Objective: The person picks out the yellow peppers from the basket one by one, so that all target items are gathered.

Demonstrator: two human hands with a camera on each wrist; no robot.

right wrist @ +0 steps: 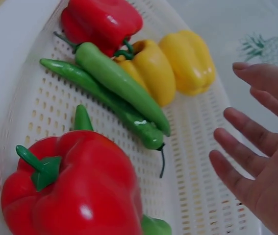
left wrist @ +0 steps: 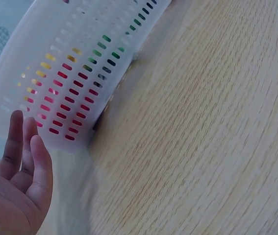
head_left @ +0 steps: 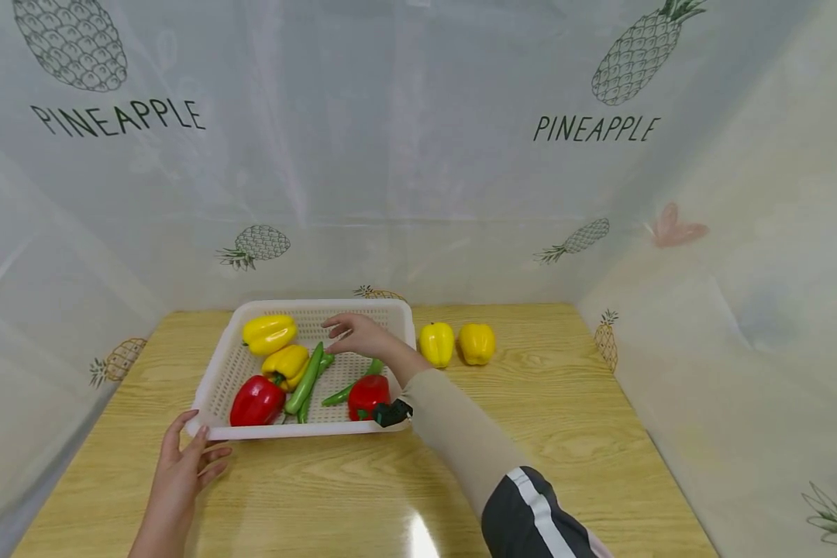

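A white perforated basket [head_left: 300, 432] holds two red bell peppers, one on the left [head_left: 257, 401] and one on the right [head_left: 366, 394]. Two yellow bell peppers [head_left: 270, 334] and several long green chili peppers [head_left: 305, 378] lie in it too. My left hand [head_left: 181, 461] touches the rim at the near left corner; in the left wrist view its visible fingers are extended beside the outer wall. Over the basket's far right part hovers my right hand [head_left: 364, 339], fingers spread with nothing held. The right wrist view shows the red pepper [right wrist: 89, 186] close below it.
Two more yellow bell peppers [head_left: 436, 344] stand on the wooden table [head_left: 551, 434], just right of the basket. A pineapple-printed plastic sheet [head_left: 404, 155] hangs behind the table and along its sides.
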